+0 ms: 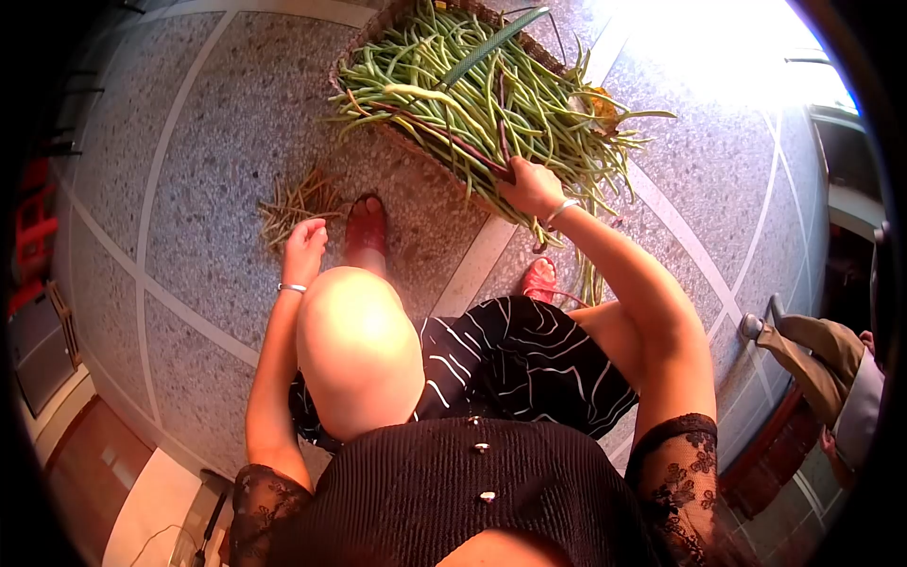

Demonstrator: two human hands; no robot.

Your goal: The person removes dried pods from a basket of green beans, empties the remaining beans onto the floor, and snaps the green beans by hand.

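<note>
A wicker basket [406, 142] heaped with long green beans [472, 104] stands on the floor in front of me. At its near edge my right hand [534, 187] is closed on a dark purple long bean [463, 146], which lies across the green ones. My left hand [305, 248] hangs beside my knee, its fingers curled together. What it holds, if anything, is hidden. Just beyond it, a small pile of thin, pale yellowish-brown pods [300, 200] lies on the floor.
A green curved handle [491, 47] arches over the beans. Red sandals [367, 224] are on my feet between pile and basket. Some beans trail over the basket's right side near a yellow leaf [602, 106]. Another person [822, 354] sits at the right. Red crates [35, 227] stand far left.
</note>
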